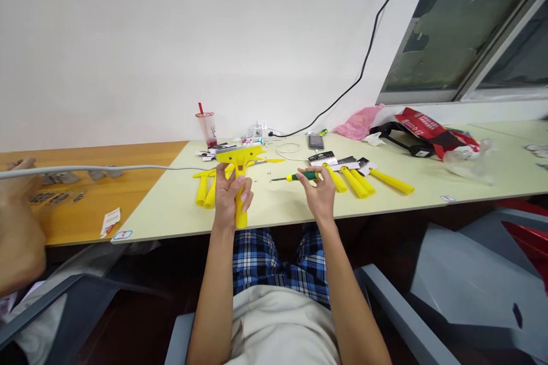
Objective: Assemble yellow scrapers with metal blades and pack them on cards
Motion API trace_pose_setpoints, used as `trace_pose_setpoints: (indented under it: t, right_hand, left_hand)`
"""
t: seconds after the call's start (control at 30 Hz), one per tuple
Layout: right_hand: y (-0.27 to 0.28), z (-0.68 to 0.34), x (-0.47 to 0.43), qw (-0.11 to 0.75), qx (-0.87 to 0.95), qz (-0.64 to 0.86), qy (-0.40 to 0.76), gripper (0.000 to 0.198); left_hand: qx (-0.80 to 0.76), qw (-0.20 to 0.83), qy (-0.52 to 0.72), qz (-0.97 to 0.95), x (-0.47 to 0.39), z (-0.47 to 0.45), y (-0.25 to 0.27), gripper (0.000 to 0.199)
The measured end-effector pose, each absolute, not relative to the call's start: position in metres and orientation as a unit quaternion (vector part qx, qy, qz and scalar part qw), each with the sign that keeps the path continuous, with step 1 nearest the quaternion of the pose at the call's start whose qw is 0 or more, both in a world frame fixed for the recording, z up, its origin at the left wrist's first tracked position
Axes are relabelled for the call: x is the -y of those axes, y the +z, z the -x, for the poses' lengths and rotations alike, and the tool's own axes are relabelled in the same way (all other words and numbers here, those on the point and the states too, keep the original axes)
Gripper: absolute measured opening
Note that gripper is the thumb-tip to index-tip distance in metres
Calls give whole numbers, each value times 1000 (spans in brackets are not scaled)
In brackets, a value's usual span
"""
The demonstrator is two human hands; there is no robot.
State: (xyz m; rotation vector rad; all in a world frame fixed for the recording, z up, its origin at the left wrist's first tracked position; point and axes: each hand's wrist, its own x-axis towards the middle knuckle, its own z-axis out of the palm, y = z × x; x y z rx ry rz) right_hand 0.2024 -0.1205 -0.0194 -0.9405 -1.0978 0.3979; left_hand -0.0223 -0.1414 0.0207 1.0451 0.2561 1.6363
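My left hand [229, 197] is closed round the handle of a yellow scraper [241, 168], held upright above the table's front part with its wide metal-edged head at the top. In my right hand [320, 197] is a screwdriver [303, 175] with a green and yellow handle, its thin shaft pointing left toward the scraper. A gap separates the screwdriver tip from the scraper. Behind my left hand lie more yellow scraper handles [202, 189]. Right of my right hand, several yellow handles [354, 183] with black and white cards [323, 158] rest on the table.
A cup with a red straw [208, 128] stands at the back left. A power strip [259, 132], a small grey device [315, 141], a pink bag [358, 124] and a red package [436, 132] line the back. A white cable [107, 168] crosses the left side, near another person's arm [19, 228].
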Motion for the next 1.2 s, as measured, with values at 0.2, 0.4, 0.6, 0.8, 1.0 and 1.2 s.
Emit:
trace_pose_setpoints:
  t: [0.2,0.4,0.6,0.8,1.0,1.2]
  right_hand:
    - [-31,-192,116,701,529,465,114,36]
    - [-34,-189,118,697,531,467,120,35]
    - [-35,-190,118,689,543,468,109,33]
    - [-34,-190,117,677,557,469,107,32]
    - [-35,-189,115,679,554,468,116,34]
    - [-33,-189,115,681,550,474,95,34]
  left_hand:
    - [-135,537,699,-452,137,31,24,49]
    - [-123,550,698,-442,130,27,19,51]
    - [-109,551,712,-421,133,17,20,52]
    - [-125,554,714,-410,137,11,23,56]
    - [-131,553,710,-417,138,9,22,54]
    - [-137,568,687,-432,135,12,19,56]
